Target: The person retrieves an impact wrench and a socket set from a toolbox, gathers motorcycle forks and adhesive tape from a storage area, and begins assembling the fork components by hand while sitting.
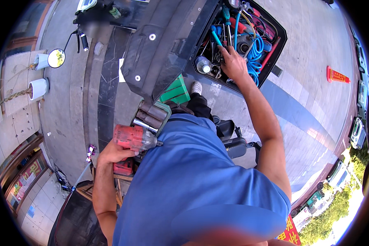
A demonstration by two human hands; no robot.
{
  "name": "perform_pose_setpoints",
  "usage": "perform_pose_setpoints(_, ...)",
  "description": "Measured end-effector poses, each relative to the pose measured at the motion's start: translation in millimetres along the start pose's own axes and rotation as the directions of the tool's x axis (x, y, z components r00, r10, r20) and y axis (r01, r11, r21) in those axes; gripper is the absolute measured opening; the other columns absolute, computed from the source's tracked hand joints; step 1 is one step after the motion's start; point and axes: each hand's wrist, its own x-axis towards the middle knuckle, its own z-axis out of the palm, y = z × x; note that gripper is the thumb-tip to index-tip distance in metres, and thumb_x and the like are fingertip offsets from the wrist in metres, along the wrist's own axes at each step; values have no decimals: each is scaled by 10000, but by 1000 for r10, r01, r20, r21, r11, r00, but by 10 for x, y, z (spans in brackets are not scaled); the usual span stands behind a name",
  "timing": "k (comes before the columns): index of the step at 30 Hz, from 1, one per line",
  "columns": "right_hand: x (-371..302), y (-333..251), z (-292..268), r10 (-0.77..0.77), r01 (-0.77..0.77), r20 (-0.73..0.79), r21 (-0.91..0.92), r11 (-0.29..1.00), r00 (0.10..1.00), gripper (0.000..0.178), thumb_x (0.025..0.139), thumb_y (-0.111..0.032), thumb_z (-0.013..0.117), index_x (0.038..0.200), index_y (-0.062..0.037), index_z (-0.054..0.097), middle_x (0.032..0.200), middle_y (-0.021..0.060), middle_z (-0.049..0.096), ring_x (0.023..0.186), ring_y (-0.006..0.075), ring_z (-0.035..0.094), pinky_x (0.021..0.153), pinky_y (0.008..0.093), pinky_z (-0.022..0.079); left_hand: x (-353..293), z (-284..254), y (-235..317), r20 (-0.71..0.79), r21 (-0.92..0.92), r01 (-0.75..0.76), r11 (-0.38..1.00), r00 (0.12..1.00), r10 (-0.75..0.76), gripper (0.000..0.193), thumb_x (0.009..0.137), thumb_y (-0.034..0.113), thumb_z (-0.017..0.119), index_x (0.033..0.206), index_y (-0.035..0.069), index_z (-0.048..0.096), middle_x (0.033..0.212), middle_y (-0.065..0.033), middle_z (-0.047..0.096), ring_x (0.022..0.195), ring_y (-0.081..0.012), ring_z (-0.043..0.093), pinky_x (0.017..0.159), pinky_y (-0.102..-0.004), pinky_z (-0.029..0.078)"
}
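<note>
Beside coiled blue hose [256, 51], reaching with right hand [234, 64], unclear whether gripping; holding red-grey impact wrench [129, 136] in left hand [115, 152], pointing lengthwise rightward.

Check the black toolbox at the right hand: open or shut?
Open: inside the black toolbox, tools and a coiled blue hose show, with the right hand among them.

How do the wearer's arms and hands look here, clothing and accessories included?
The left hand and right hand are ungloved, with no watch or bracelet visible. Both forearms are bare; the loose blue fabric shirt has a right sleeve ending above the elbow.
</note>
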Motion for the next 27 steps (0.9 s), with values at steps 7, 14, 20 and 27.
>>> perform_pose_setpoints(7, 64, 116, 236, 187, -182, -5, 203, 962, 982, 539, 734, -82, 656, 1260, -51, 545, 1049, 162, 625, 934, 374, 648, 816, 463, 528, 12, -3, -35, -2, 14, -21, 1000, 1000, 21, 390, 702, 18, 768, 1070, 38, 639, 989, -8, 671, 925, -108, 604, 850, -314, 488)
perform_pose_setpoints(14, 86, 69, 291, 157, -155, 62, -46, 987, 986, 425, 745, -71, 662, 1159, -68, 564, 1096, 177, 597, 880, 416, 650, 737, 503, 543, -5, 0, -61, -8, -2, 2, 1000, 1000, -2, 407, 707, 19, 767, 1091, 36, 637, 1004, -9, 671, 938, -112, 604, 856, -319, 491)
perform_pose_setpoints(20, -10, -27, 202, 70, -61, -114, 78, 995, 991, 299, 773, -63, 654, 1054, -57, 551, 1044, 156, 585, 927, 383, 632, 757, 483, 537, -56, 44, -194, -39, -46, -53, 998, 998, 51, 398, 710, 12, 764, 1086, 36, 635, 985, -3, 669, 917, -104, 601, 843, -309, 489)
perform_pose_setpoints(27, 13, 82, 347, 196, -90, -357, 293, 952, 913, 115, 837, -52, 635, 920, -47, 555, 885, 139, 633, 829, 344, 640, 708, 442, 508, -70, -176, -577, -37, -57, 6, 998, 999, -8, 413, 688, 3, 775, 1074, 23, 629, 942, -20, 669, 879, -132, 602, 801, -317, 487)
